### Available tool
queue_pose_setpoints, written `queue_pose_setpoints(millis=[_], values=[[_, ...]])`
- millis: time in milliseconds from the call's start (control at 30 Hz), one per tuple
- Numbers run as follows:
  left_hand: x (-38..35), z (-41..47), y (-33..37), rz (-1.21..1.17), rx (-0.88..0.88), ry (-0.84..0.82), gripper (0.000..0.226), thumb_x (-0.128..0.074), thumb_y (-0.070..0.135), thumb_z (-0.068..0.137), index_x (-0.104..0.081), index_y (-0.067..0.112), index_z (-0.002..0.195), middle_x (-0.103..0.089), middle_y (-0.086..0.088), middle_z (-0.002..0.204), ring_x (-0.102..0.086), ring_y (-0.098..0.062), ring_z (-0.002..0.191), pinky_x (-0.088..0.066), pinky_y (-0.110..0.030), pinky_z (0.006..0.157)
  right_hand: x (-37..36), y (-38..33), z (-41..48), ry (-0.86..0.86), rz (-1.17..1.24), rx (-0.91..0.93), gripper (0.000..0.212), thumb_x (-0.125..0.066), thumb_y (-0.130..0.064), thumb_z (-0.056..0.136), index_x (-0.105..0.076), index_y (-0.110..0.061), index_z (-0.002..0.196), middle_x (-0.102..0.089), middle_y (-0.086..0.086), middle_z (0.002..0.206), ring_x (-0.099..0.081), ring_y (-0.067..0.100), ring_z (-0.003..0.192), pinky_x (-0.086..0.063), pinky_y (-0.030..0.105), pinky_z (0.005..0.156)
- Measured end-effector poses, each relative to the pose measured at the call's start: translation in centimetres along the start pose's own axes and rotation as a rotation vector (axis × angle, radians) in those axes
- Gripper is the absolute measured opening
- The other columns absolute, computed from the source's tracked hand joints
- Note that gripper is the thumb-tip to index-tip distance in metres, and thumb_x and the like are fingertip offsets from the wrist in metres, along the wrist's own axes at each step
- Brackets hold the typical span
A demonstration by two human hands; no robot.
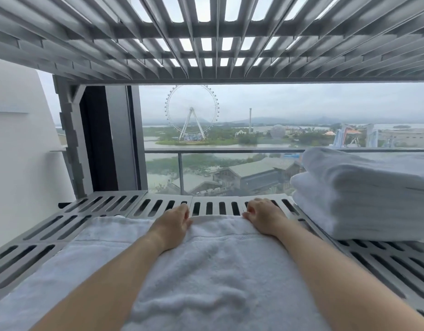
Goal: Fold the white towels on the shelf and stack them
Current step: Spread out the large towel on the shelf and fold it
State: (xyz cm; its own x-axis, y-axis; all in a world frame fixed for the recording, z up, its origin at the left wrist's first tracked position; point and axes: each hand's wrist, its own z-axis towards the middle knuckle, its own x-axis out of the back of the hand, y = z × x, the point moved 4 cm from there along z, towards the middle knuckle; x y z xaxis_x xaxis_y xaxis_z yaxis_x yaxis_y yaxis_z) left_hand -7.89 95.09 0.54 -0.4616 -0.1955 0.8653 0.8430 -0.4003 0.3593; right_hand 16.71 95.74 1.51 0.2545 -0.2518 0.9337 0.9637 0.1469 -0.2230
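Note:
A white towel [211,263] lies spread on the slotted grey shelf [70,225], reaching from the front edge toward the back. My left hand [174,223] pinches the towel's far edge left of the middle. My right hand [261,217] grips the same far edge further right, fingers curled over it. Both forearms stretch across the towel. A stack of folded white towels [364,194] sits at the right of the shelf, apart from both hands.
Another slatted grey shelf [206,39] hangs low overhead. A grey upright post [72,139] stands at the back left beside a white wall [20,144]. Behind the shelf is a window [254,130] with a railing.

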Motion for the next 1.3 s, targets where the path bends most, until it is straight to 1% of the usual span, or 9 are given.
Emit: queue_pose_setpoints(millis=[133, 233, 367, 500, 600, 767, 867, 1067, 1300], values=[[0.1, 0.0, 0.2, 0.033, 0.002, -0.026, 0.017, -0.043, 0.023, 0.096, -0.036, 0.019, 0.081, -0.049, 0.001, 0.078, -0.043, -0.016, 0.068, -0.036, -0.031, 0.064, 0.0, 0.2, -0.4, -0.026, 0.012, -0.041, 0.022, -0.045, -0.042, 0.093, -0.054, -0.022, 0.097, -0.056, 0.007, 0.110, -0.049, 0.023, 0.105, -0.037, 0.034, 0.087], [0.4, 0.0, 0.4, 0.117, -0.017, -0.148, 0.018, -0.042, 0.023, 0.096, -0.035, 0.022, 0.080, -0.046, 0.003, 0.078, -0.041, -0.013, 0.068, -0.034, -0.029, 0.064, 0.1, 0.0, -0.5, -0.068, -0.052, -0.023, 0.028, -0.043, -0.042, 0.095, -0.055, -0.018, 0.103, -0.057, 0.007, 0.111, -0.048, 0.022, 0.108, -0.038, 0.035, 0.088], [1.1, 0.3, 0.8, 0.255, 0.042, -0.264, 0.017, -0.040, 0.018, 0.091, -0.036, 0.026, 0.077, -0.045, 0.005, 0.079, -0.041, -0.012, 0.066, -0.034, -0.027, 0.060, 0.7, -0.3, -0.4, -0.071, -0.054, 0.051, 0.024, -0.046, -0.039, 0.094, -0.055, -0.016, 0.095, -0.054, 0.002, 0.109, -0.050, 0.021, 0.102, -0.041, 0.035, 0.085], [0.7, 1.6, 3.2, 0.249, 0.046, -0.268, 0.025, -0.042, 0.009, 0.084, -0.048, 0.027, 0.100, -0.053, 0.006, 0.104, -0.052, -0.015, 0.093, -0.046, -0.030, 0.081, 1.2, 1.0, -1.1, -0.039, 0.044, 0.025, 0.020, -0.048, -0.033, 0.088, -0.060, -0.020, 0.097, -0.052, -0.003, 0.108, -0.051, 0.018, 0.103, -0.042, 0.039, 0.093], [-1.2, 3.2, 5.8, 0.126, 0.018, -0.300, 0.032, -0.039, 0.011, 0.090, -0.051, 0.021, 0.118, -0.055, 0.003, 0.119, -0.050, -0.017, 0.107, -0.043, -0.031, 0.093, 1.3, 2.1, -1.6, -0.012, 0.164, -0.008, 0.016, -0.051, -0.032, 0.084, -0.062, -0.023, 0.092, -0.053, -0.003, 0.105, -0.050, 0.016, 0.104, -0.042, 0.036, 0.096], [-4.7, 5.4, 10.0, -0.063, 0.024, -0.228, 0.029, -0.043, 0.037, 0.096, -0.060, 0.020, 0.113, -0.061, -0.001, 0.115, -0.055, -0.018, 0.103, -0.045, -0.036, 0.093, 1.3, 2.9, -2.0, 0.048, 0.288, -0.019, 0.019, -0.061, -0.032, 0.077, -0.062, -0.023, 0.094, -0.050, -0.004, 0.104, -0.046, 0.014, 0.108, -0.035, 0.024, 0.092], [-6.4, 5.5, 10.5, -0.092, 0.061, -0.177, 0.029, -0.046, 0.042, 0.093, -0.062, 0.023, 0.108, -0.063, 0.000, 0.113, -0.053, -0.020, 0.108, -0.044, -0.042, 0.096, 1.2, 3.9, -1.9, 0.044, 0.298, -0.042, 0.027, -0.065, -0.036, 0.074, -0.064, -0.023, 0.098, -0.050, -0.003, 0.106, -0.045, 0.013, 0.111, -0.034, 0.022, 0.093], [-6.2, 4.8, 9.8, -0.157, 0.053, -0.065, 0.017, -0.053, 0.040, 0.089, -0.060, 0.026, 0.093, -0.064, 0.003, 0.104, -0.056, -0.018, 0.102, -0.043, -0.041, 0.095, 2.1, 4.9, -1.4, 0.046, 0.260, -0.116, 0.046, -0.078, -0.050, 0.063, -0.063, -0.020, 0.095, -0.051, -0.003, 0.097, -0.049, 0.010, 0.091, -0.037, 0.019, 0.074], [-5.6, 4.1, 10.1, -0.152, 0.009, 0.014, 0.012, -0.052, 0.035, 0.090, -0.059, 0.028, 0.097, -0.065, 0.004, 0.102, -0.057, -0.017, 0.098, -0.042, -0.043, 0.096, 2.3, 4.4, -1.4, 0.041, 0.292, -0.093, 0.040, -0.079, -0.046, 0.062, -0.058, -0.023, 0.087, -0.057, -0.006, 0.093, -0.054, 0.009, 0.088, -0.040, 0.018, 0.068]])
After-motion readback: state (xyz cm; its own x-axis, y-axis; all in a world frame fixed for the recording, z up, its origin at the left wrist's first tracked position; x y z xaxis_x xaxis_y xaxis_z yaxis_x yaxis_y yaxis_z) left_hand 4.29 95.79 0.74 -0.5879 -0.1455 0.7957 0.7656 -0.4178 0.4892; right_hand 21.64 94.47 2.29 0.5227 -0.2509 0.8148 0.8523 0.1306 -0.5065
